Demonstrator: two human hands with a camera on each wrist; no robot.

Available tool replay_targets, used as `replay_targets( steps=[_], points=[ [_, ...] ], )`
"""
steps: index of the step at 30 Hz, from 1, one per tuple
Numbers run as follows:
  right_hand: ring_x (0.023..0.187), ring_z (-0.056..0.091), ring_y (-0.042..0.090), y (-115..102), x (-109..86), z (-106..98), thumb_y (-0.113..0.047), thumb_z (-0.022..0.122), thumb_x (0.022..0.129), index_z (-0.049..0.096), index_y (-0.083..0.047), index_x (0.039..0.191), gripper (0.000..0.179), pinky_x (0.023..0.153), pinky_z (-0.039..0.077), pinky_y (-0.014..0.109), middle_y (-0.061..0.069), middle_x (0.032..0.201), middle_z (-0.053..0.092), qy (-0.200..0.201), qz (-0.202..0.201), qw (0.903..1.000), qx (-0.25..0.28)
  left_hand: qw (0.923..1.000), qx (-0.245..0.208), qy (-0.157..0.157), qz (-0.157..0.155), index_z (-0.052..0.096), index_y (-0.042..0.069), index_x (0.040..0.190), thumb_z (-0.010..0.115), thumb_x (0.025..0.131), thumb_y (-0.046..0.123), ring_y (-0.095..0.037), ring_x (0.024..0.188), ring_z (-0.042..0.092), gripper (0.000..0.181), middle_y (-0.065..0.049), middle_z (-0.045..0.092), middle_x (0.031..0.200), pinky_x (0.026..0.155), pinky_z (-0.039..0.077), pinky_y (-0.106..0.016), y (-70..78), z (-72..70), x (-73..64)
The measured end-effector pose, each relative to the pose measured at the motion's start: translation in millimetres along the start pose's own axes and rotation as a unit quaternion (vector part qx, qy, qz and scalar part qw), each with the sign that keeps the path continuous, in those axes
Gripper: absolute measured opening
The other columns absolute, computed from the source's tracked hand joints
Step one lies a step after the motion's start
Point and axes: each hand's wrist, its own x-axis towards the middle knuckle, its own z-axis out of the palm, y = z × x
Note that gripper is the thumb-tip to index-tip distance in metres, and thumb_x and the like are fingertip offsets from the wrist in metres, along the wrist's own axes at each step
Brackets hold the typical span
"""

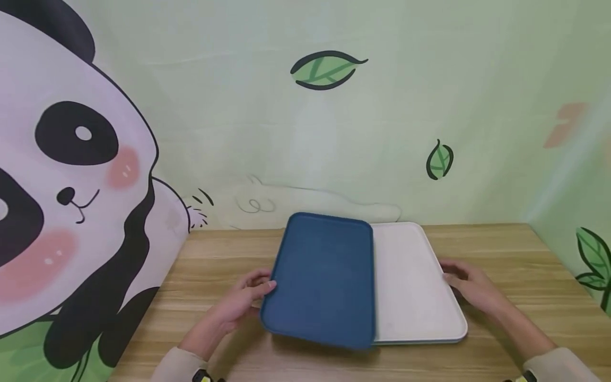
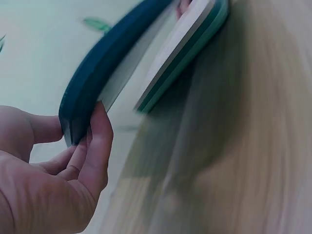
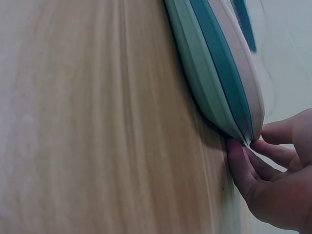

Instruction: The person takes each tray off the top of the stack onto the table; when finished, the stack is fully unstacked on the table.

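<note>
My left hand (image 1: 241, 300) grips a dark blue rectangular tray (image 1: 322, 281) by its left side, thumb over the rim and fingers beneath. In the left wrist view this blue tray (image 2: 105, 58) is tilted and raised off the trays beside it. A white tray (image 1: 410, 286) tops a stack, partly covered by the blue one. Below the white layer, the right wrist view shows a teal tray (image 3: 219, 58) and a light green tray (image 3: 195, 73). My right hand (image 1: 474, 286) holds the stack's right edge, thumb at the white rim and fingers lower at the edge.
The stack rests on a wood-grain table (image 1: 229, 249). Behind it stands a pale green backdrop (image 1: 215, 106) with printed leaves and a large panda (image 1: 71, 159) at the left. The table's back edge meets the backdrop just beyond the trays.
</note>
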Motion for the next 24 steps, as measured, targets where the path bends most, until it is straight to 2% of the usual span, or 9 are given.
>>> replay_targets(
  steps=[5, 10, 16, 24],
  points=[
    [0.121, 0.059, 0.033, -1, 0.2, -3, -0.014, 0.054, 0.111, 0.05, 0.012, 0.148, 0.045, 0.084, 0.053, 0.024, 0.032, 0.141, 0.058, 0.001, -0.012, 0.9999, -0.003, 0.9993, -0.001, 0.035, -0.013, 0.046, -0.002, 0.145, 0.062, 0.107, 0.017, -0.017, 0.102, 0.063, 0.045, -0.003, 0.061, 0.118, 0.081, 0.058, -0.041, 2.9, -42.8, -10.3],
    [0.122, 0.059, 0.033, 0, 1.5, -3, -0.012, 0.054, 0.111, 0.051, 0.012, 0.147, 0.043, 0.085, 0.053, 0.022, 0.031, 0.141, 0.059, 0.005, -0.019, 0.9998, -0.006, 0.9985, -0.002, 0.048, -0.026, 0.046, -0.002, 0.144, 0.061, 0.108, 0.016, -0.017, 0.101, 0.065, 0.043, -0.002, 0.061, 0.117, 0.083, 0.058, -0.042, -5.7, -72.3, -17.3],
    [0.119, 0.06, 0.032, 4, 2.7, -1, -0.009, 0.055, 0.11, 0.051, 0.014, 0.145, 0.042, 0.083, 0.054, 0.023, 0.033, 0.139, 0.059, 0.011, -0.022, 0.9997, -0.005, 0.9971, 0.014, 0.063, -0.04, 0.042, -0.004, 0.148, 0.06, 0.109, 0.017, -0.016, 0.1, 0.067, 0.048, -0.001, 0.062, 0.118, 0.083, 0.06, -0.043, -16.2, -92.8, -23.6],
    [0.115, 0.061, 0.028, 3, 1.4, 2, -0.01, 0.056, 0.11, 0.053, 0.014, 0.144, 0.042, 0.081, 0.055, 0.025, 0.032, 0.137, 0.061, 0.015, -0.025, 0.9996, -0.003, 0.9937, 0.043, 0.09, -0.052, 0.04, -0.008, 0.151, 0.06, 0.109, 0.015, -0.018, 0.098, 0.063, 0.052, -0.002, 0.062, 0.118, 0.08, 0.061, -0.046, -24.5, -106.8, -25.6]
  ],
)
